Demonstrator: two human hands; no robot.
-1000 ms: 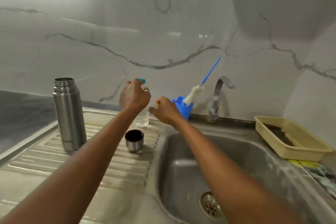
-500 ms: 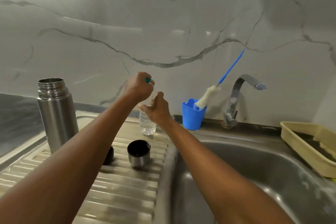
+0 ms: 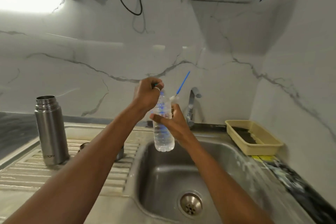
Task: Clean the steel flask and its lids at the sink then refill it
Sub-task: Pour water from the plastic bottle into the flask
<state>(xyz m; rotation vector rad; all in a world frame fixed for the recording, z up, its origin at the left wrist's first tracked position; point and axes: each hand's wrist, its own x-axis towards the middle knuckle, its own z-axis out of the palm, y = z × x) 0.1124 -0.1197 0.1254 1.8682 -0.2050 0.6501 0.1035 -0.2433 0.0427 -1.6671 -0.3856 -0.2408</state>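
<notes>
Fingers (image 3: 157, 117) of the right hand (image 3: 174, 123) grip a clear water bottle (image 3: 163, 134) over the sink (image 3: 163, 178). The left hand (image 3: 147, 96) pinches its cap (image 3: 155, 84). The steel flask (image 3: 51, 131) stands uncapped on the drainboard (image 3: 27, 172).

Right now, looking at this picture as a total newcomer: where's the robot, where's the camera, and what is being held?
There is no machine here. These are a person's two bare arms, filmed by a camera worn on the head, looking forward and down. The right hand holds a clear plastic bottle above the sink. The left hand has its grip on the bottle's cap. On the draining board to the left stands a steel flask, open at the top. Behind are a tap, a blue-handled brush and a beige tray.
</notes>
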